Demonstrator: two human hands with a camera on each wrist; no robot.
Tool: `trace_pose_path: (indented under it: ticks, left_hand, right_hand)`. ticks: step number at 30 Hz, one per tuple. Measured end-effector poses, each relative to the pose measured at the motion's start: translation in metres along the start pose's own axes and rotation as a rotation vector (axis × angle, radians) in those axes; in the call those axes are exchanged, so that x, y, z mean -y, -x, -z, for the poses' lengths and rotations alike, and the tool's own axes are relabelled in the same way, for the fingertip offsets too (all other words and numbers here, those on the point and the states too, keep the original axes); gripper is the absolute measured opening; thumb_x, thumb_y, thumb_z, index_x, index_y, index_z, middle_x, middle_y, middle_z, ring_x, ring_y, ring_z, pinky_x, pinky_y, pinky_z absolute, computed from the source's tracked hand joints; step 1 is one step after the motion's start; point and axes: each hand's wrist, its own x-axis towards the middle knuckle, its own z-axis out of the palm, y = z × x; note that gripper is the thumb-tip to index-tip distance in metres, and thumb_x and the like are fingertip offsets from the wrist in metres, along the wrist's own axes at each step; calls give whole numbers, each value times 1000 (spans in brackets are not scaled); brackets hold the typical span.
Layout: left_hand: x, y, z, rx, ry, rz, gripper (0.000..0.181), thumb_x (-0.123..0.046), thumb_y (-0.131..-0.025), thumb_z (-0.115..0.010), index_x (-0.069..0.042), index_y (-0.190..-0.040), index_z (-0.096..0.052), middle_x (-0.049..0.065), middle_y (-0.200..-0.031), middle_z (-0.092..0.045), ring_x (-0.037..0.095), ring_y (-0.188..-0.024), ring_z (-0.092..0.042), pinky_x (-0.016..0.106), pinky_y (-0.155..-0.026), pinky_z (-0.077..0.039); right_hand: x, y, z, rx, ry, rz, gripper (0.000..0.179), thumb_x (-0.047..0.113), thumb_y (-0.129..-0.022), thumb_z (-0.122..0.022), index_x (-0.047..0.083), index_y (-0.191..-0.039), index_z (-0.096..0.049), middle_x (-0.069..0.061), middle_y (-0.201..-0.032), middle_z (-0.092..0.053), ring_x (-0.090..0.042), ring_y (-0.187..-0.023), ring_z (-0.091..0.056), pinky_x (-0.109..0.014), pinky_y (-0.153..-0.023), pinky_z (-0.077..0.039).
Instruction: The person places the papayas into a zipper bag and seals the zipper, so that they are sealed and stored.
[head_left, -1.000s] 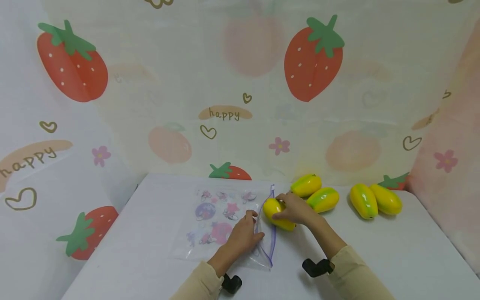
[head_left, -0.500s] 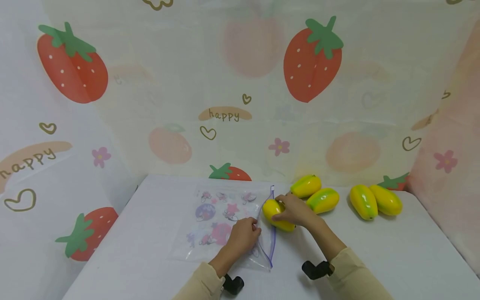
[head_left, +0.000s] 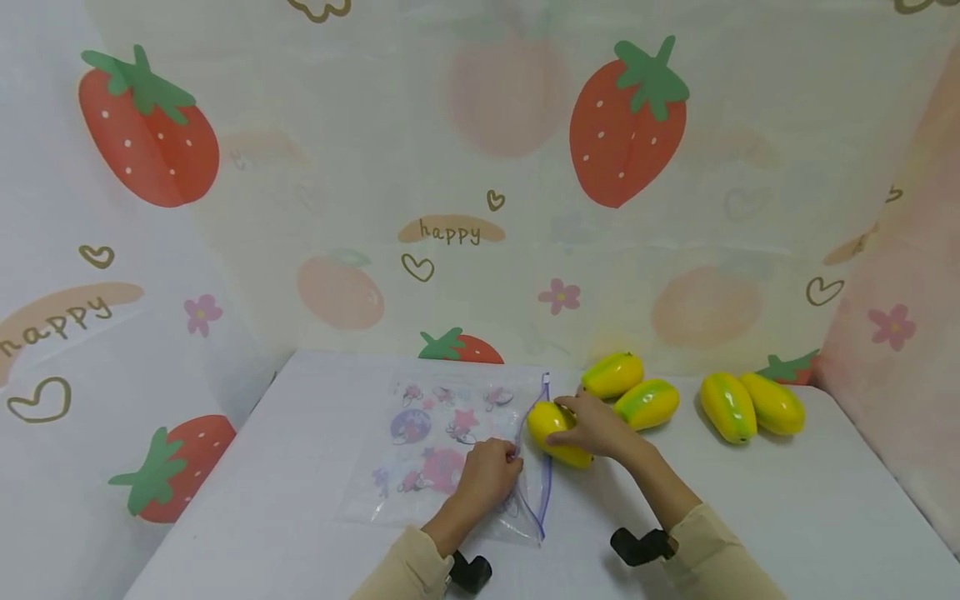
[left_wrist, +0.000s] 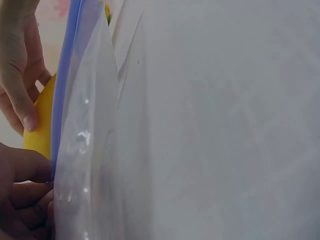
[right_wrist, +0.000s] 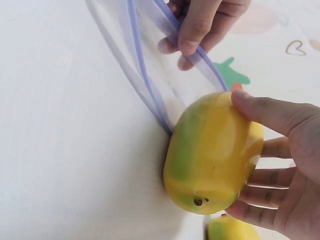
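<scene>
White tbl [head_left: 247, 475], strawberry-print wall [head_left: 517, 250] behind. Your L hand [head_left: 487, 475], fingers curled, pinches clear bag [head_left: 450, 417] by its rim; your R hand [head_left: 600, 427], spread wide, grips yellow fruit [right_wrist: 210, 155] at bag's mouth; 4 more fruits [head_left: 647, 404] far R.

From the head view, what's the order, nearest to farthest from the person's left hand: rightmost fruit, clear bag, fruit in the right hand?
1. Clear bag: pinched by the left hand near its opening.
2. Held fruit: in the right hand, at the bag's mouth.
3. Rightmost fruit: at the far right.
</scene>
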Motion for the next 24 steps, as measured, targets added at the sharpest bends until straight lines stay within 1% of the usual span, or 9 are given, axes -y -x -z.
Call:
trace_pose_path:
  ticks: [3,7,10,12,15,17,19,22,24]
  left_hand:
    - [0,0,-1,-8,3,-3,16,-7,-85,-63,3,-90,-74,4,-64,-59,12,-54,-41,23,-52,-37]
    - [-1,0,-2,-2,3,11,17,-8,-87,-63,3,-94,-75,5,-66,-61,12,-54,-42,23,-53,-38]
    - [-3,-1,-2,20,12,34,19,-10,-89,-64,2,-99,-74,5,-68,-62,12,-55,-44,23,-53,-39]
    - [-4,-2,-1,39,22,53,21,-11,-90,-63,2,-104,-73,5,-72,-64,12,-56,-45,22,-54,-39]
    - [-5,-2,-1,47,30,56,24,-12,-91,-63,1,-109,-71,4,-75,-66,11,-57,-47,21,-54,-40]
    - [-5,-1,-1,30,28,38,23,-12,-91,-63,1,-108,-72,3,-74,-66,10,-58,-46,21,-55,-39]
    - [-6,-1,0,0,19,0,21,-11,-90,-63,0,-105,-73,1,-71,-64,9,-57,-45,20,-55,-38]
    - [-8,0,1,-45,7,-58,14,-11,-89,-63,-3,-91,-75,-3,-63,-57,7,-55,-41,19,-53,-35]
    - [-9,1,2,-62,7,-90,13,-11,-89,-63,-5,-80,-71,-5,-58,-50,6,-53,-38,19,-51,-32]
  right_hand:
    - [-1,1,1,8,-16,-5,69,40,-82,-76,5,-137,-54,-26,-140,-51,-38,-124,-52,-54,-106,-42]
    - [-3,2,1,17,-28,-6,70,41,-83,-75,5,-139,-52,-26,-144,-47,-42,-133,-44,-57,-108,-38]
    - [-5,3,1,39,-36,-4,70,40,-84,-74,6,-140,-50,-25,-145,-47,-42,-134,-44,-58,-108,-37]
    - [-6,3,1,52,-48,-5,69,38,-85,-73,7,-141,-50,-24,-144,-48,-40,-132,-46,-57,-108,-38]
    - [-8,3,-1,54,-75,-12,69,36,-84,-74,7,-141,-49,-21,-137,-55,-36,-123,-54,-53,-104,-44]
    - [-9,2,-2,40,-97,-21,70,37,-83,-76,6,-140,-49,-19,-132,-58,-32,-115,-58,-49,-99,-49]
    - [-10,2,-3,26,-125,-26,71,38,-81,-77,6,-139,-50,-18,-128,-61,-28,-107,-60,-44,-92,-53]
    - [-11,1,-4,12,-167,-23,71,40,-79,-79,6,-136,-52,-16,-125,-62,-23,-99,-59,-38,-84,-56]
    - [-11,1,-4,5,-191,-23,70,41,-78,-79,7,-134,-54,-15,-123,-63,-22,-95,-58,-35,-81,-56]
